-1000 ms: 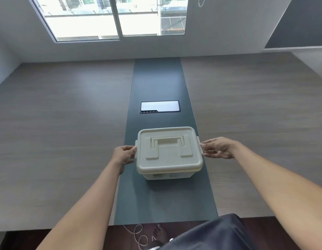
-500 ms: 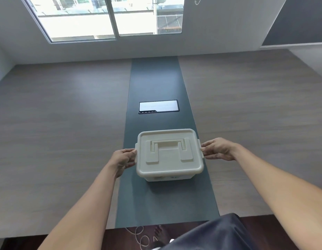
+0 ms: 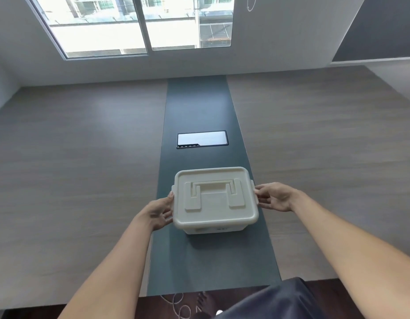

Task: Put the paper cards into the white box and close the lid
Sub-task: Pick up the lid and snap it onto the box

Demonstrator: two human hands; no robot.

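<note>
The white box (image 3: 214,203) stands on the dark centre strip of the table, its lid down and the carry handle folded flat on top. My left hand (image 3: 159,212) presses against the box's left side, thumb at the lid's edge by the left latch and fingers lower on the wall. On the other side, the fingertips of my right hand (image 3: 274,196) grip the right latch. No paper cards are in view; the box's inside is hidden by the lid.
A wide wooden table (image 3: 84,180) has a dark strip (image 3: 199,107) running away from me, with a glossy rectangular cable hatch (image 3: 202,139) set into it behind the box. The table's near edge (image 3: 199,293) is close to my body; a window lies beyond.
Both hands stay at the box's sides. My left hand has slid slightly down and toward me along the left wall. The box has hardly moved.
</note>
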